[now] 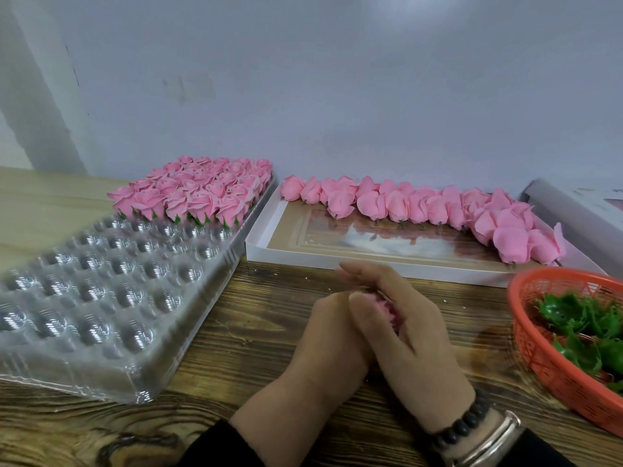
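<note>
Pink rose head, mostly hidden, cupped between both hands

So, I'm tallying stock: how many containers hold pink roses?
2: the clear tray at left, far rows filled, and the white box at centre. The cut-off box at far right may hide more.

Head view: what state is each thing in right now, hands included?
Clear tray: far rows filled with finished roses, near cavities empty.
White box: open, loose rose heads lying along far and right sides.
Orange basket: holds green calyxes.
Held rose head: enclosed between both hands.
Left hand: grips it.
Right hand: grips it.
</note>
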### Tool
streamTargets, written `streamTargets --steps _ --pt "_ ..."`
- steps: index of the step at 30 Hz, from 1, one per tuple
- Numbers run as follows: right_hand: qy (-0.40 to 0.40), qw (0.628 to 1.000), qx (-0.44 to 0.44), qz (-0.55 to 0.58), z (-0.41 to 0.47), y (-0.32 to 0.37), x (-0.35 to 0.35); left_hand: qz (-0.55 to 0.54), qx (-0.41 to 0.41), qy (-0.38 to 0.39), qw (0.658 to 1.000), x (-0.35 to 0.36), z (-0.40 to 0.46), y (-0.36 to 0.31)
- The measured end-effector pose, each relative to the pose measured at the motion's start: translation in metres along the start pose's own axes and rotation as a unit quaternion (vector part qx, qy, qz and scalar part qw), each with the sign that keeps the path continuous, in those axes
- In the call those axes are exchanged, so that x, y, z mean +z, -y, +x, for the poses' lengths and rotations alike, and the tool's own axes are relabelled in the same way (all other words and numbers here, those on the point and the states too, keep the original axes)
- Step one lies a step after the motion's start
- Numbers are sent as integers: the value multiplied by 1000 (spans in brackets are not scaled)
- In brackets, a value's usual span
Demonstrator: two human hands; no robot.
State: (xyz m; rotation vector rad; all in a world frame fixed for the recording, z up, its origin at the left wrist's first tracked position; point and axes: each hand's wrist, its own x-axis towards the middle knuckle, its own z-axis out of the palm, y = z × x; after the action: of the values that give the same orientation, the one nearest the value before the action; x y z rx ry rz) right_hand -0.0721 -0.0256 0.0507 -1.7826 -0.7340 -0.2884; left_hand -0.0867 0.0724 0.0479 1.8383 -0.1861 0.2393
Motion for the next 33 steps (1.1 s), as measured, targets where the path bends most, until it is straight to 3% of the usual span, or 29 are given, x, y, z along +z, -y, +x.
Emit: streamTargets --steps 5,14,18,23,29,33 --pt "-39 999 -13 -29 2 -4 4 62 42 5 997 5 0 1" --pt "97 993 43 -59 6 -3 -7 -22 -44 138 989 -4 -1 -11" --pt "117 991 29 -63 4 -3 -8 11 -81 203 976 -6 -3 -15" --pt "107 993 29 -46 2 -5 -11 3 -80 128 989 -6 -4 -11" --pt "24 999 21 28 2 -7 -8 43 -23 31 998 -10 1 -6" --pt "-2 1000 4 -10 1 -5 -4 30 -12 15 999 -2 -1 -4"
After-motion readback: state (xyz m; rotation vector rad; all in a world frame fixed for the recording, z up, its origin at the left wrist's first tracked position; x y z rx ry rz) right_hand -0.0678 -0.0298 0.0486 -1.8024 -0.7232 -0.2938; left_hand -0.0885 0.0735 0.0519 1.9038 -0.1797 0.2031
